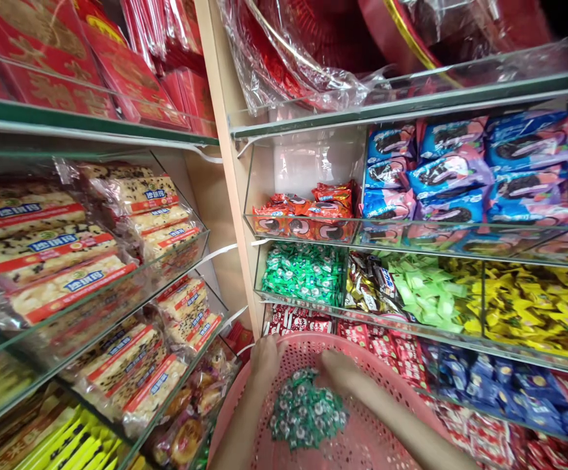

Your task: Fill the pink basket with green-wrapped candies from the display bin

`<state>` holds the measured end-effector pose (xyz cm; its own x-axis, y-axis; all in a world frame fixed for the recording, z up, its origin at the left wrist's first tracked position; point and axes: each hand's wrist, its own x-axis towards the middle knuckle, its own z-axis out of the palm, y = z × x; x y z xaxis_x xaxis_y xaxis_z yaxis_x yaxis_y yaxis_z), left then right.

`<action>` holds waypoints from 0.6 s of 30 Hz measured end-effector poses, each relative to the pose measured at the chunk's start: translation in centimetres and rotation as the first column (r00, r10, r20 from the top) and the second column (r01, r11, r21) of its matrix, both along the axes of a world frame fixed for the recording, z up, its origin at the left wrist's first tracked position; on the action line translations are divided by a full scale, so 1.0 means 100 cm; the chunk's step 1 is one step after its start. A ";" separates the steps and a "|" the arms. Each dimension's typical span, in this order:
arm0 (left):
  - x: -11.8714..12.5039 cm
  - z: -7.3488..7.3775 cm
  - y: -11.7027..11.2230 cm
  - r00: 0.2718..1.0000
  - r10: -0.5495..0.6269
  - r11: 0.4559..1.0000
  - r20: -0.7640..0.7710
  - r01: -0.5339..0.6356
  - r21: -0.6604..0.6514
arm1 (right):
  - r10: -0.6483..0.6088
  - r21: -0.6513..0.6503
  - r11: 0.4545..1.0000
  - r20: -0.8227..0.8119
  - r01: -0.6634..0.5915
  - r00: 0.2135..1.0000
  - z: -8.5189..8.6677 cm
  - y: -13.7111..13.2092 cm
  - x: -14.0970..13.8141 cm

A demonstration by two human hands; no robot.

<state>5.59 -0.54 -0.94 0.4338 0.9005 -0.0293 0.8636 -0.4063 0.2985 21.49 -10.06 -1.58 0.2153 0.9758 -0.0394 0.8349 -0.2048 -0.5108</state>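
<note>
A pink perforated plastic basket (386, 391) fills the lower middle of the view. A heap of small green wrapped candies (306, 411) lies in it. My left hand (266, 362) rests at the heap's far left edge, fingers curled down onto the candies. My right hand (339, 373) sits at the heap's far right edge, fingers bent into the pile. Both hands cup the heap from either side. Whether the fingers grip any candies is hidden by the pile.
Glass shelf bins stand ahead: green candies (303, 271), lime and yellow sweets (533, 303), red packets (308, 209), blue cookie packs (460, 170). On the left, bins hold wrapped nougat bars (53, 261). A wooden upright (225, 150) divides the shelves.
</note>
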 end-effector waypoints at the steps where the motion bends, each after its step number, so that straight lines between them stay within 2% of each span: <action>1: 0.000 0.000 0.001 1.000 0.002 1.000 0.007 -0.002 0.001 | 0.036 -0.021 0.999 0.028 -0.036 0.999 0.020 -0.001 -0.002; 3: -0.001 -0.001 0.002 1.000 0.003 1.000 0.016 -0.003 0.006 | 0.118 -0.026 0.993 0.007 -0.118 0.993 0.062 -0.002 -0.006; 5: -0.001 0.000 0.003 1.000 0.005 1.000 0.016 -0.005 0.000 | 0.163 0.096 0.981 0.043 -0.166 0.986 0.103 0.002 -0.007; 7: -0.001 0.001 0.003 1.000 0.011 1.000 0.010 -0.011 -0.015 | 0.098 0.205 0.970 0.163 -0.131 0.982 0.135 0.010 -0.004; 9: -0.001 0.003 0.003 1.000 0.015 1.000 0.002 -0.015 -0.023 | -0.017 0.263 0.962 0.311 -0.069 0.950 0.155 0.023 0.001; 12: -0.002 0.005 0.002 1.000 0.012 1.000 -0.006 -0.012 -0.020 | -0.106 0.250 0.968 0.491 -0.023 0.865 0.165 0.041 0.005; 15: -0.002 0.006 0.001 1.000 0.015 1.000 -0.006 -0.015 -0.016 | -0.079 0.181 0.983 0.576 -0.032 0.814 0.163 0.053 0.005; 18: -0.003 0.007 0.000 1.000 0.020 1.000 -0.015 -0.021 -0.015 | -0.065 0.141 0.990 0.598 -0.025 0.799 0.159 0.058 0.004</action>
